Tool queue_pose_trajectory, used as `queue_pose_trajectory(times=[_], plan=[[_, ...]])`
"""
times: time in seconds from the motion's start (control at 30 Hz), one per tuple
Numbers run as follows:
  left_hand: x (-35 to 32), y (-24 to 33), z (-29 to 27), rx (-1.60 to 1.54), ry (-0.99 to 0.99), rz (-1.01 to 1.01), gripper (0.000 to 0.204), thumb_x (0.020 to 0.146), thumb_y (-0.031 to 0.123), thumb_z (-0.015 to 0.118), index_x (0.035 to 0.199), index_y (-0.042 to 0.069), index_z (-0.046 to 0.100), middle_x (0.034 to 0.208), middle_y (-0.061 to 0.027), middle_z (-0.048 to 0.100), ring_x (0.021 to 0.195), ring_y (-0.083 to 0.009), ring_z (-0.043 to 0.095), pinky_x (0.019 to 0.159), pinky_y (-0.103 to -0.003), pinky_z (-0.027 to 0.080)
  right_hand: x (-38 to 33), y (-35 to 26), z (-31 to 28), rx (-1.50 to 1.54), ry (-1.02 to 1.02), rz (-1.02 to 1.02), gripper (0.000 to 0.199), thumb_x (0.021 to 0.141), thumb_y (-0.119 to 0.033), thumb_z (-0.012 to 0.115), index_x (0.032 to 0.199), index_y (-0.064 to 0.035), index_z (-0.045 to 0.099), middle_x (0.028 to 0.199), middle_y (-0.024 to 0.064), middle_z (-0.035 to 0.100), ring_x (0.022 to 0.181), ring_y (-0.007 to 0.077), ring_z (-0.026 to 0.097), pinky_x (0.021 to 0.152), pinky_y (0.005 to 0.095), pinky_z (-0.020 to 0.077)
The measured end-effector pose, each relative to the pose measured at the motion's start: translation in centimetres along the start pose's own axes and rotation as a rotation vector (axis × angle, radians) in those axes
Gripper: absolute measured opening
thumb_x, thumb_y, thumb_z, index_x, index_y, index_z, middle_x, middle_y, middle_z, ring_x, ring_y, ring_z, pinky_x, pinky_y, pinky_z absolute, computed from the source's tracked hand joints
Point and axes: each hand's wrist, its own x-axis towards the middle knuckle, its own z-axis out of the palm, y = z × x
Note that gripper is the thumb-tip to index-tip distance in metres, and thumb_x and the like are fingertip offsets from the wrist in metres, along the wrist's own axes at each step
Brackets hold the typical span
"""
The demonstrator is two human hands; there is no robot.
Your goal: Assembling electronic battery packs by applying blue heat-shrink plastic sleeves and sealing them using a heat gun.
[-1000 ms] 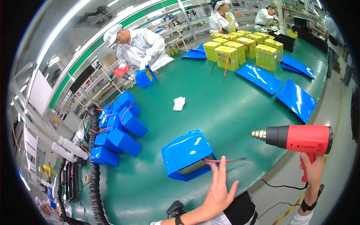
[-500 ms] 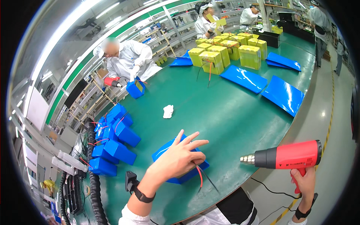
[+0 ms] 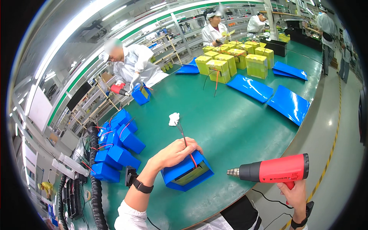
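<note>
On the green table, a battery pack in a blue sleeve (image 3: 171,177) lies with its open end toward me, some yellow-green showing inside. My left hand (image 3: 177,154) grips its far upper side, fingers bent over the edge. Red and black wires (image 3: 190,154) come out of the open end and run up past the fingers, pointing away from me. My right hand (image 3: 294,194) is closed round the handle of a red and black heat gun (image 3: 283,169). Its metal nozzle points left toward the pack, a short gap away.
Several blue-wrapped packs (image 3: 132,141) cluster at the left, beside a black corrugated hose (image 3: 98,199). Yellow packs (image 3: 256,67) and flat blue sleeves (image 3: 289,104) lie at the far right. A crumpled white wad (image 3: 174,119) sits mid-table. Across the table, a co-worker (image 3: 132,63) heats another blue pack (image 3: 140,96).
My left hand has changed its hold from raised, spread fingers to a grip on the pack. The wires now point away from me. The heat gun has moved left, closer to the pack.
</note>
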Motion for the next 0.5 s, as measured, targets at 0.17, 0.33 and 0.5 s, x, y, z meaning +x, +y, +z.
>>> queue_pose_trajectory(times=[0.17, 0.33, 0.5], plan=[[0.3, -0.8, 0.2, -0.002, 0.017, 0.03, 0.045, 0.109, 0.032, 0.038, 0.109, 0.002, 0.072, 0.106, -0.0128, 0.068, 0.102, -0.03, 0.063, 0.097, -0.04, 0.049, 0.8, 1.6, 0.7, -0.116, 0.004, -0.236, 0.037, 0.085, -0.003, 0.078, 0.117, 0.0028, 0.061, 0.094, 0.0085, 0.069, 0.066, 0.0139, 0.066, 0.053, 0.0277, 0.055], [0.1, -1.0, 0.2, -0.023, 0.028, 0.054, 0.045, 0.109, 0.032, 0.038, 0.109, 0.002, 0.072, 0.107, -0.0123, 0.069, 0.103, -0.0293, 0.063, 0.097, -0.039, 0.049, 1.3, 1.6, 1.1, -0.101, -0.017, -0.249, 0.03, 0.087, -0.006, 0.078, 0.111, 0.0037, 0.063, 0.085, 0.0072, 0.068, 0.061, 0.0131, 0.064, 0.05, 0.0275, 0.0536], [0.3, -1.0, 0.0, -0.093, 0.002, 0.011, 0.044, 0.11, 0.032, 0.04, 0.112, 0.001, 0.071, 0.112, -0.0121, 0.07, 0.11, -0.0278, 0.062, 0.104, -0.039, 0.046, 1.5, 1.6, 1.2, -0.067, -0.032, -0.24, 0.03, 0.088, -0.007, 0.077, 0.112, 0.0038, 0.063, 0.082, 0.0064, 0.068, 0.057, 0.0122, 0.062, 0.051, 0.0263, 0.053]])
